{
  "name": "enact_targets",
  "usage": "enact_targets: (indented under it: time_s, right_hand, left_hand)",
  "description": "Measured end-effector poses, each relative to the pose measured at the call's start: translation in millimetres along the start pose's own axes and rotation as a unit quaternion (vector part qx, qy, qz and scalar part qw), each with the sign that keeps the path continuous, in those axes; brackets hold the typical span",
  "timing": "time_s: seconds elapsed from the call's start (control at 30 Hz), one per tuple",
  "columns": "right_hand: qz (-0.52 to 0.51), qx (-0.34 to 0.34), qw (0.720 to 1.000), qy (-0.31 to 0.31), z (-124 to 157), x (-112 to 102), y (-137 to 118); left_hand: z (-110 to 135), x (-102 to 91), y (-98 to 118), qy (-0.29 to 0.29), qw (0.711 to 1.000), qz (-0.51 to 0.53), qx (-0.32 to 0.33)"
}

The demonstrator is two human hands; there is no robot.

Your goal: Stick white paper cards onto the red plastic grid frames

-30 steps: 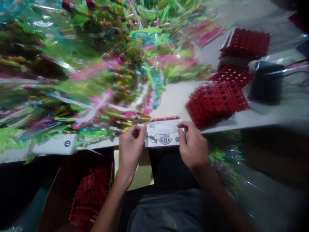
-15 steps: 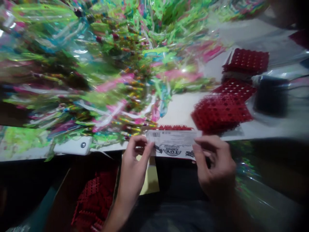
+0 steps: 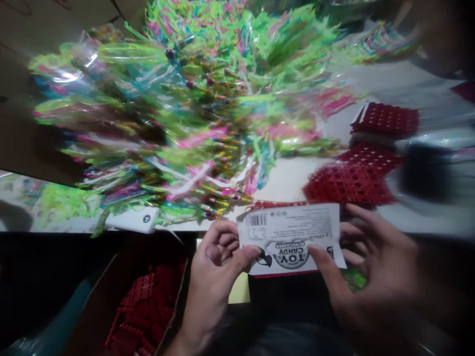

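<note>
A white printed card (image 3: 289,227) with a barcode and upside-down "Toy Candy Sunglasses" lettering is held up at the table's front edge. Red plastic shows along its bottom edge, and red lattice (image 3: 276,203) shows just above it; whether they are one piece I cannot tell. My left hand (image 3: 222,267) pinches the card's left end, thumb on the printed face and fingers curled behind. At the right end, my right hand (image 3: 371,262) has its thumb across the face and its fingers around the edge, somewhat blurred.
Colourful plastic-wrapped items (image 3: 193,123) heap across the table. Stacks of red lattice sheets (image 3: 352,183) lie to the right, beside a dark object (image 3: 426,170). A white device with a cable (image 3: 129,219) rests at the front edge. Below left, a cardboard box (image 3: 96,296) holds red lattice pieces.
The card has tilted up and appears larger, showing more of its face. My right thumb has moved inward over the print, and the right fingers have spread. The whole view has shifted.
</note>
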State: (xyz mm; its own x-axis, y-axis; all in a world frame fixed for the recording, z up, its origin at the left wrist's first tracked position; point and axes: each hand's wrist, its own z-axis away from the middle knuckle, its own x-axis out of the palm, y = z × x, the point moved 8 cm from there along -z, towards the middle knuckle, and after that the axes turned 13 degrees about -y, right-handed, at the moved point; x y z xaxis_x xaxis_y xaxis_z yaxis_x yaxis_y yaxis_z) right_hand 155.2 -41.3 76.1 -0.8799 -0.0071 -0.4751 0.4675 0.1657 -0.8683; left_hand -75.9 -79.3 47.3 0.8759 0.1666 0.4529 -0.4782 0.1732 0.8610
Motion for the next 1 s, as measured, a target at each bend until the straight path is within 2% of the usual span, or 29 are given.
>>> enact_targets:
  time_s: [0.1,0.17,0.27,0.33,0.4,0.47,0.53,0.63,0.73,0.8,0.9,0.93,1.0]
  right_hand:
    - [0.041,0.043,0.998,0.011,-1,8,-4]
    - [0.015,0.059,0.998,0.007,-3,12,-8]
    - [-0.120,0.125,0.985,-0.021,-3,20,-4]
    - [-0.231,0.181,0.954,-0.057,0,30,-1]
    - [-0.297,0.209,0.928,-0.078,3,36,-2]
    - [-0.307,0.200,0.926,-0.088,2,34,-7]
    - [-0.300,0.177,0.929,-0.125,-3,34,-11]
    - [-0.336,0.169,0.909,-0.179,-8,35,-11]
    - [-0.388,0.181,0.889,-0.160,-12,30,-3]
    - [-0.368,0.143,0.910,-0.126,-16,21,-2]
    - [-0.187,-0.029,0.978,-0.083,-20,1,-22]
    - [-0.114,-0.092,0.986,-0.077,-18,-2,-32]
    - [-0.010,-0.185,0.980,-0.077,-12,-1,-48]
  left_hand:
    - [1,2.5,-4,0.011,1.000,0.012,0.006]
    - [0,4.1,-4,0.011,0.999,0.027,0.015]
    - [-2,4.4,-3,0.009,0.999,0.046,0.028]
    - [-4,1.3,-4,0.011,0.999,0.044,0.024]
    - [-5,-5.7,-4,0.017,0.999,0.019,0.024]
    - [-4,-16.4,-3,0.030,0.999,-0.028,0.023]
    - [-5,-26.9,-1,0.037,0.996,-0.081,0.016]
    - [-7,-37.7,5,0.041,0.993,-0.111,0.018]
    - [-13,-37.0,11,0.028,0.990,-0.139,0.026]
    - [-13,-28.4,24,0.023,0.965,-0.254,0.062]
    - [0,-8.0,53,0.067,0.883,-0.439,0.151]
    - [6,-0.4,60,0.069,0.871,-0.456,0.171]
    - [12,17.5,66,0.016,0.875,-0.442,0.194]
